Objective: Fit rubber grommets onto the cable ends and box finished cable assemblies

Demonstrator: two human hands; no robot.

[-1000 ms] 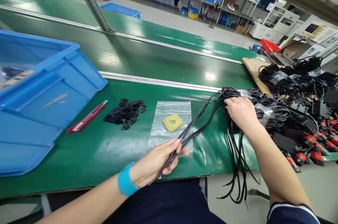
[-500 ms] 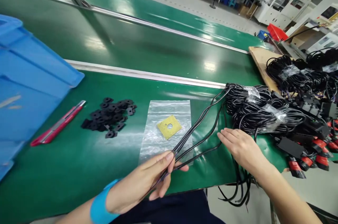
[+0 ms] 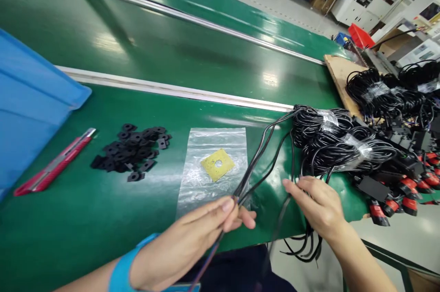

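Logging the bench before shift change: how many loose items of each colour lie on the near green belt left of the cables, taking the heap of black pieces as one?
Red: 1, utility knife
Black: 1, heap of rubber pieces
Clear: 1, plastic bag
Yellow: 1, square pad on the bag
Blue: 1, bin
Total: 5

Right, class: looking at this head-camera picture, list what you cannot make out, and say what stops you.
- Cable ends in the left hand: the fingers hide them and the black cables blur below the hand.
- Blue bin: cut off by the left edge, contents unseen.
- What the right hand grips: its fingers hide it.
- Black parts: too small to tell the shape.
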